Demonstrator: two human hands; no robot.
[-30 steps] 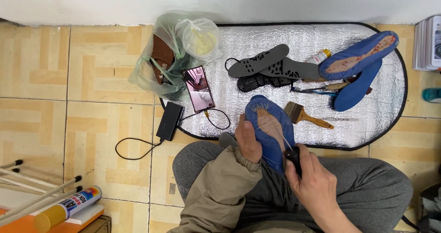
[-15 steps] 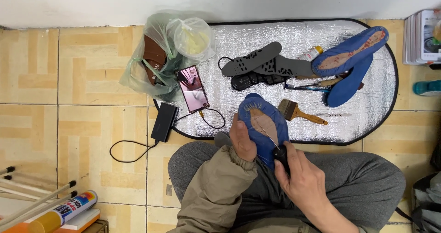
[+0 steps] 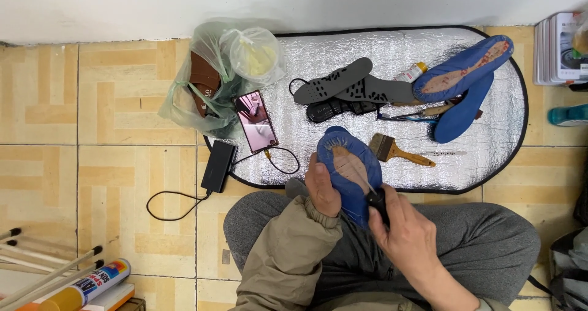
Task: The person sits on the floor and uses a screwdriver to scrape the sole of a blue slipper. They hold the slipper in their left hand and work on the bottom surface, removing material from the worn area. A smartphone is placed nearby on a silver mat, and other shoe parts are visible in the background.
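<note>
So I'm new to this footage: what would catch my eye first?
The blue shoe upper at centre, gripped by the left hand while the right hand works a dark-handled tool on it. Behind, a silver mat carries dark soles and more blue uppers.

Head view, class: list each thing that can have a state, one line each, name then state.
blue shoe: sole up, gripped by left hand
black-handled tool: held in right hand, tip on the sole
paintbrush: lying flat on mat
phone: screen lit, cable plugged in
</note>
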